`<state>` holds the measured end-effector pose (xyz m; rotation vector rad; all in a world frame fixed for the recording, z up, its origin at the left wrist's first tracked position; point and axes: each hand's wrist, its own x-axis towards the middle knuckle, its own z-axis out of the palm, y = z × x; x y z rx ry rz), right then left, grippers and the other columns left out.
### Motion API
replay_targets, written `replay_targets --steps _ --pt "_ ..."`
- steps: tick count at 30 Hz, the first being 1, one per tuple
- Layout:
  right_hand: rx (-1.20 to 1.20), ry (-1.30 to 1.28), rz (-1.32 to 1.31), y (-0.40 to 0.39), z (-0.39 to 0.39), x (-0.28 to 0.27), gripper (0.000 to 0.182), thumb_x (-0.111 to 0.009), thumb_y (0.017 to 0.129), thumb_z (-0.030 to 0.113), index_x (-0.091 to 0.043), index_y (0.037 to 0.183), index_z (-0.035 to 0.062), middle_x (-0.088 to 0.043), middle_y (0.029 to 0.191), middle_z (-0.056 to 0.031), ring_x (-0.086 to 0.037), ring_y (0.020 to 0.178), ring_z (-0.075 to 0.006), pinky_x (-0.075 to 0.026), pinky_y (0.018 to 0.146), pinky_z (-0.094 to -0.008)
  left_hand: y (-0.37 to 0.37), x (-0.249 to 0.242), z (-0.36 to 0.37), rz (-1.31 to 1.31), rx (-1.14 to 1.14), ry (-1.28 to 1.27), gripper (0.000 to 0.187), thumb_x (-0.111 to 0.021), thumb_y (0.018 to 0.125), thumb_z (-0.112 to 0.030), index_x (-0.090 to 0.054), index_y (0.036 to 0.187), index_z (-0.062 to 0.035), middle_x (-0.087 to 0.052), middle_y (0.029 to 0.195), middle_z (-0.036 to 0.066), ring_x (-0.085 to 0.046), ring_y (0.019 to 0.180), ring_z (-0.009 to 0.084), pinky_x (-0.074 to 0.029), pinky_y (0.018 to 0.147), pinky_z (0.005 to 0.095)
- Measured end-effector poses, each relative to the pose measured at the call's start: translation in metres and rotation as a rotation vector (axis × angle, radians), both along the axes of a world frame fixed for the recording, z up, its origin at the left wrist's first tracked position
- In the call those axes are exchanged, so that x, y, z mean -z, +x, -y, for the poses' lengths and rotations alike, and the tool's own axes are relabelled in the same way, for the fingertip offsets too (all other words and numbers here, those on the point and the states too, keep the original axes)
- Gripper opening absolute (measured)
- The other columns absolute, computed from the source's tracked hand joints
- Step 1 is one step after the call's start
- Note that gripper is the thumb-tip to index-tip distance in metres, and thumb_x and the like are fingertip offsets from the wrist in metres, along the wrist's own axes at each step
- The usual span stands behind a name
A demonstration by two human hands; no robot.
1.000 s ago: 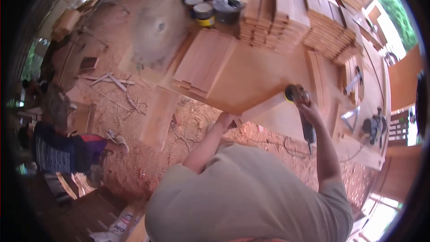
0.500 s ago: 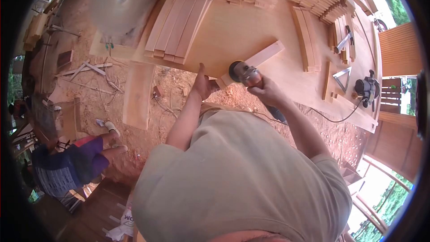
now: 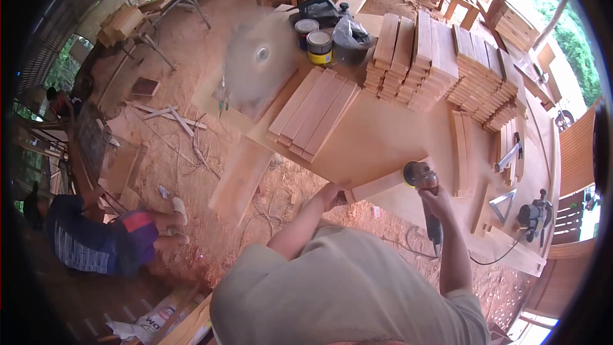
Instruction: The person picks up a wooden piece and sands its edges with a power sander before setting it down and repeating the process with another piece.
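Note:
My right hand (image 3: 437,203) is wrapped around an angle grinder (image 3: 426,179) fitted with a round disc at its head. The disc lies over the far right end of a short wooden board (image 3: 380,185), and the tool's body and cord hang back toward me. At the board's near left end, my left hand (image 3: 331,197) grips it, with the fingers partly hidden behind the end. The board rests at the front edge of a plywood worktable (image 3: 345,147), its left end sticking out past that edge.
Planks (image 3: 314,115) lie side by side to the left, and tall stacks of boards (image 3: 415,64) stand behind. Rightward are a hammer (image 3: 509,155), a triangular square (image 3: 502,206) and a corded router (image 3: 534,216). Cans (image 3: 319,46) sit at the back. A person (image 3: 102,233) crouches at lower left.
The grinder has moved along the board, from near my left hand to the far right end. My left hand stays at the near end. The head view has tilted up, showing more background.

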<state>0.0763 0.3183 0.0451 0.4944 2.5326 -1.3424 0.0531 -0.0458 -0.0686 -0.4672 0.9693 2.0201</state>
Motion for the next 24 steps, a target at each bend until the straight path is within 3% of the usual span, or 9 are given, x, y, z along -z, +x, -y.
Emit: replay_targets --steps 2,5,9,11,13,19,21,23,24 --pt "0.066 0.044 -0.021 -0.01 -0.012 -0.02 0.045 -0.073 0.076 0.035 -0.067 0.103 -0.0015 -0.068 0.085 -0.0093 -0.064 0.077 -0.0171 -0.05 0.072 -0.0325 0.007 -0.005 -0.011 -0.256 -0.056 -0.266 0.052 -0.07 0.088 -0.039 -0.057 0.123 -0.0022 -0.069 0.105 0.013 -0.069 0.095 0.0261 -0.055 0.083 0.0401" --pt "0.225 0.181 -0.044 -0.019 -0.022 -0.035 0.043 -0.072 0.077 0.035 -0.067 0.099 -0.0025 -0.067 0.081 -0.008 -0.063 0.074 -0.0177 -0.049 0.069 -0.0323 0.002 -0.008 -0.006 -0.19 -0.058 -0.234 0.038 -0.076 0.08 -0.019 -0.063 0.112 -0.0052 -0.069 0.098 0.01 -0.068 0.088 0.0204 -0.055 0.071 0.032" --pt "0.364 0.014 -0.205 0.006 -0.039 0.0 0.033 -0.069 0.081 0.029 -0.066 0.099 0.0006 -0.064 0.078 -0.0054 -0.063 0.068 -0.0173 -0.05 0.064 -0.0314 -0.004 0.017 0.009 -0.064 -0.006 -0.256 0.024 -0.073 0.079 -0.025 -0.065 0.097 -0.0104 -0.065 0.084 0.006 -0.059 0.064 0.0137 -0.049 0.057 0.0293" --pt "0.511 -0.668 -0.144 0.038 -0.016 -0.015 0.024 -0.065 0.085 0.022 -0.063 0.1 0.0036 -0.06 0.074 -0.003 -0.06 0.062 -0.0152 -0.05 0.057 -0.0301 0.003 0.011 0.021 0.095 0.047 -0.162 0.021 -0.066 0.082 -0.034 -0.061 0.087 -0.0139 -0.058 0.07 0.001 -0.051 0.051 0.013 -0.042 0.044 0.0289" --pt "0.458 -0.796 -0.108 0.057 -0.012 -0.013 0.021 -0.063 0.088 0.02 -0.061 0.102 0.0051 -0.057 0.071 -0.0015 -0.057 0.059 -0.0126 -0.05 0.054 -0.0295 0.01 0.006 0.022 0.253 -0.001 0.019 0.021 -0.062 0.084 -0.034 -0.057 0.081 -0.0143 -0.058 0.066 0.002 -0.055 0.052 0.012 -0.04 0.042 0.0263" --pt "0.276 -0.33 -0.119 0.071 0.036 -0.032 0.027 -0.072 0.081 0.015 -0.063 0.103 0.0023 -0.062 0.08 -0.0012 -0.059 0.067 -0.0103 -0.047 0.061 -0.0257 0.007 -0.005 0.022 0.306 0.19 0.094 0.027 -0.057 0.086 -0.034 -0.059 0.089 -0.007 -0.062 0.068 0.006 -0.057 0.053 0.0132 -0.041 0.043 0.0256" --pt "0.249 -0.251 -0.071 0.075 0.057 -0.053 0.032 -0.074 0.08 0.018 -0.064 0.105 0.0018 -0.064 0.082 -0.002 -0.058 0.071 -0.0088 -0.047 0.066 -0.0253 0.003 -0.034 0.012 0.143 0.214 -0.042 0.029 -0.058 0.088 -0.038 -0.06 0.096 -0.0105 -0.063 0.071 0.006 -0.058 0.057 0.0106 -0.041 0.04 0.023" --pt "0.121 -0.203 0.163 0.075 0.076 -0.069 0.038 -0.075 0.078 0.019 -0.064 0.109 0.0014 -0.066 0.086 -0.0042 -0.061 0.079 -0.0114 -0.049 0.074 -0.0277 -0.008 -0.016 0.004 0.148 0.287 -0.073 0.043 -0.059 0.09 -0.05 -0.057 0.108 -0.0105 -0.065 0.074 0.009 -0.059 0.056 0.0122 -0.045 0.04 0.0237" --pt "0.032 -0.109 0.078 0.076 0.083 -0.067 0.044 -0.076 0.076 0.021 -0.062 0.113 0.0003 -0.069 0.091 -0.0075 -0.064 0.084 -0.0152 -0.05 0.079 -0.032 -0.011 -0.008 0.001 0.156 0.295 -0.009 0.048 -0.059 0.089 -0.055 -0.056 0.109 -0.0109 -0.065 0.074 0.009 -0.059 0.055 0.0123 -0.045 0.04 0.0239"
